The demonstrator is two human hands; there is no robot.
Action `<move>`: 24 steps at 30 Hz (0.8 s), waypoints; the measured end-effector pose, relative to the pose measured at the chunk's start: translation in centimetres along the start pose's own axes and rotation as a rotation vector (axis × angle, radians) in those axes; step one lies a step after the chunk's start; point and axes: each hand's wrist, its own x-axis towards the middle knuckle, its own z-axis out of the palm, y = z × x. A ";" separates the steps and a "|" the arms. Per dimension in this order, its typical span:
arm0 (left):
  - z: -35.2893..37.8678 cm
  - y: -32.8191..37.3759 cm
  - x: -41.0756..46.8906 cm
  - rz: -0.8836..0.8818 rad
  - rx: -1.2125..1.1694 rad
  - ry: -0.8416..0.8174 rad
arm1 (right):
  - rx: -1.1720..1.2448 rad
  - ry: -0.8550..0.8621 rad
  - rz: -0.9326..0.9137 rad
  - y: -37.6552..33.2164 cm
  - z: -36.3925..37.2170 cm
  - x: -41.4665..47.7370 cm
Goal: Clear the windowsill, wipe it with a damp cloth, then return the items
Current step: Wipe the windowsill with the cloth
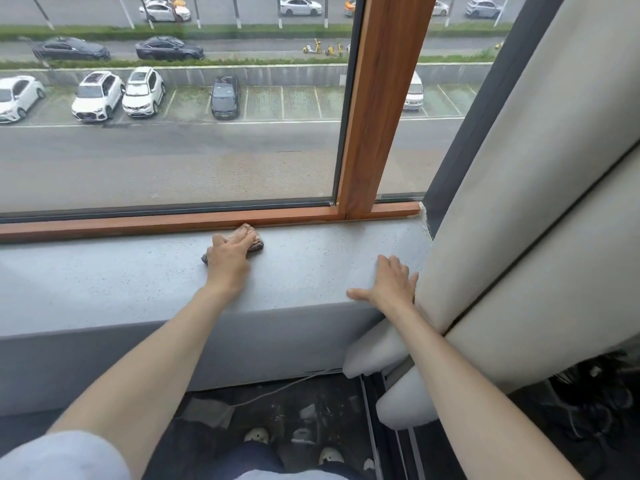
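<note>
Bare forearms reach to the windowsill [138, 282]. Left hand [228, 259] presses the cloth [258, 244] flat-fingered beside the wooden frame [173, 225]; right hand [391, 282] rests splayed, empty. Step 2, wiping, seems underway; next, sweep toward uncovered stretches.

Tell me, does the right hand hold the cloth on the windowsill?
No, the right hand lies flat and bare on the windowsill, while the left hand presses the cloth.
</note>
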 end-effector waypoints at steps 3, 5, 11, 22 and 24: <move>1.5 6.1 -2.6 0.180 -0.029 -0.042 | -0.027 0.025 -0.037 0.2 -0.4 -0.5; 3.3 8.6 -4.6 0.595 -0.006 -0.133 | -0.047 0.049 -0.086 0.5 -0.3 -0.6; 0.0 3.9 0.7 0.749 0.200 -0.219 | 0.156 0.162 -0.065 4.1 -1.6 -0.8; 3.4 9.6 -5.2 0.966 0.073 -0.154 | 0.305 0.253 0.152 6.8 -2.2 -0.9; 3.0 8.6 -5.0 1.026 0.077 -0.139 | 0.295 0.280 0.198 7.4 -2.5 -1.1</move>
